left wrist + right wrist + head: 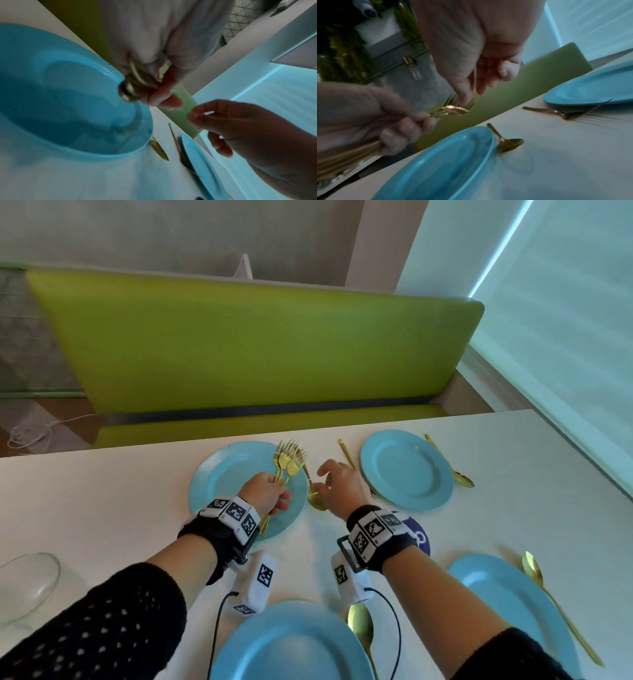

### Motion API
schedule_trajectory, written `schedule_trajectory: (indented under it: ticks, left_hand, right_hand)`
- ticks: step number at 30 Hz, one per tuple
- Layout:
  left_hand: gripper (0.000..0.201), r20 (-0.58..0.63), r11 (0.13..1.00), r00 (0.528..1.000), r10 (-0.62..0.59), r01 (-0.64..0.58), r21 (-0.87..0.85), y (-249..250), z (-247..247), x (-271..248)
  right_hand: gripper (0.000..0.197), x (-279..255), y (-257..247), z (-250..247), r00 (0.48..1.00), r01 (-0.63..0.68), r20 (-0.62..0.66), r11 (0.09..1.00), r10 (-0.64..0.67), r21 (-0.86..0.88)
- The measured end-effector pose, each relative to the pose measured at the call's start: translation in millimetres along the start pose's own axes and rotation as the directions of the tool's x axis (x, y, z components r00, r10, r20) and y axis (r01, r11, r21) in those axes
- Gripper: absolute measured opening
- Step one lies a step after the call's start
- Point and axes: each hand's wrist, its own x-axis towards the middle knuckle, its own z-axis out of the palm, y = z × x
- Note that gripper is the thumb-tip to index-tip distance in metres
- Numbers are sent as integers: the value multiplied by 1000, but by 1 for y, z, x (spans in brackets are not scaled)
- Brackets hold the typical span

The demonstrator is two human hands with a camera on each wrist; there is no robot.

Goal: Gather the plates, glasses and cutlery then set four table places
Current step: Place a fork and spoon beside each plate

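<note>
Head: left hand (269, 491) clamps a bundle of forks (289, 460) above the far left plate (219, 474) on the counter (102, 491), right hand (339, 484) close beside, fingers curled; left wrist: can't tell whether it grips anything; right wrist: spoon (510, 144) lies beside that plate.

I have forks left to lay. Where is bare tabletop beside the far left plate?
Bare table lies left of the far left plate, toward the glass. Its right side is crowded: spoon, right hand, then a fork.
</note>
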Motion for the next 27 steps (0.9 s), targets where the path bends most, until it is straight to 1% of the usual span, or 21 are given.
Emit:
schedule_trajectory:
  ticks: [3,5,6,8,9,12,15,18,20,22,24,26,27]
  left_hand:
    - [17,43,999,999,9,-10,32,-2,5,-20]
    - [19,79,999,997,3,-8,53,-5,6,-32]
    - [17,97,998,995,-2,-4,66,-6,6,-39]
    - [9,119,996,993,-21,11,85,-10,5,-51]
    - [8,124,995,992,-29,17,96,-12,4,-58]
    - [16,146,991,988,-52,33,132,-19,1,-76]
    - [21,142,995,986,-91,82,64,-26,-4,-89]
    - [22,70,992,990,-119,122,-37,-31,-16,-97]
    - [20,-6,987,990,-138,137,-88,-31,-30,-99]
    - [25,-109,986,983,-146,137,-91,-32,-51,-94]
    - [32,-225,992,966,-126,119,-44,-34,-78,-86]
    - [25,-334,995,938,-96,95,-18,-34,-104,-80]
    - [25,-377,996,922,-88,80,-35,-35,-115,-77]
  right_hand:
    - [27,-25,-13,5,987,154,57,983,-149,-101]
    - [26,-37,-16,6,963,265,96,952,-253,-154]
    - [26,-42,-15,7,947,315,119,933,-298,-171]
    - [25,-49,-13,7,922,374,184,906,-340,-197]
    - [25,-52,-13,6,908,401,218,892,-357,-209]
    - [26,-64,-14,5,861,488,290,840,-418,-238]
    - [23,-70,-18,9,826,544,321,803,-463,-241]
    - [19,-74,-28,14,812,565,325,792,-485,-229]
    - [19,-73,-37,16,819,550,336,802,-464,-232]
    - [21,-71,-48,15,834,525,337,816,-437,-241]
    - [23,-65,-59,17,856,474,353,844,-377,-250]
    - [23,-59,-71,22,879,392,392,882,-273,-263]
    - [23,-56,-76,26,884,346,412,900,-219,-266]
